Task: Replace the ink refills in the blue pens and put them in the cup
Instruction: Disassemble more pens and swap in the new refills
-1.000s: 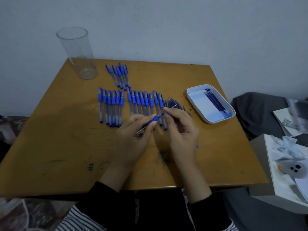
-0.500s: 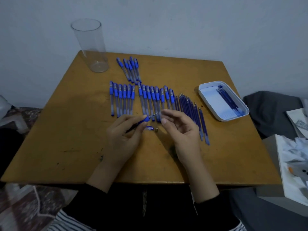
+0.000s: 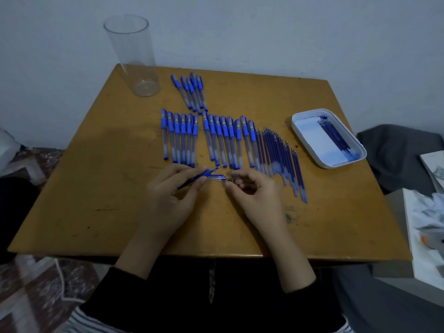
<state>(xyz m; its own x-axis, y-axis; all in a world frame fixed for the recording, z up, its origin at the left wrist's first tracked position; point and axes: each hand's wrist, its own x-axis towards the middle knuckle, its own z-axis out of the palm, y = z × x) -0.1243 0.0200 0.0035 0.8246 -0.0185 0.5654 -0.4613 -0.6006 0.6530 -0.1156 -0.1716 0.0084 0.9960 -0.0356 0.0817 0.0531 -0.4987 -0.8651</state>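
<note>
A blue pen (image 3: pixel 207 173) is pinched between the thumb and fingertips of the left hand (image 3: pixel 168 203), with its tip angled up and away past the fingers. A short clear piece (image 3: pixel 217 178) is seen lying on the table (image 3: pixel 96 188) just off those fingertips, between the two hands. The fingers of the right hand (image 3: pixel 254 195) are curled inward by a tiny dark bit (image 3: pixel 230 180); whether it is gripped cannot be told. Capped pens (image 3: pixel 223 140) and bare refills (image 3: pixel 278 155) are lined up just beyond the fingers, and the cup (image 3: pixel 134 56) is stood well beyond them.

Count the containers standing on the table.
2: a clear cup at the far-left corner and a white tray on the right, holding blue refills. None appears hidden.
</note>
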